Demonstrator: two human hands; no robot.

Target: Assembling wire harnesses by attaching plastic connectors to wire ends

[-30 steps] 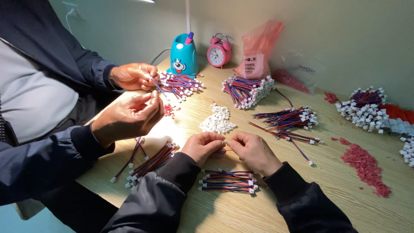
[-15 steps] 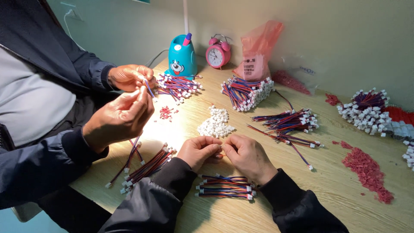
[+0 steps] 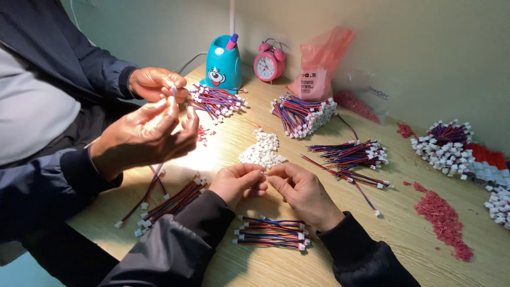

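Wooden table [image 3: 319, 255] fills the frame, strewn with wire bundles. At lower centre, left hand [image 3: 237, 182] and right hand [image 3: 303, 187] meet fingertip to fingertip, pinching a small white connector [image 3: 265, 172] between them.

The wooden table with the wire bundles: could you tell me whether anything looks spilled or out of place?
Red crumb-like bits lie strewn loose over the wooden table at the right, unlike the neat red-and-blue wire bundle.
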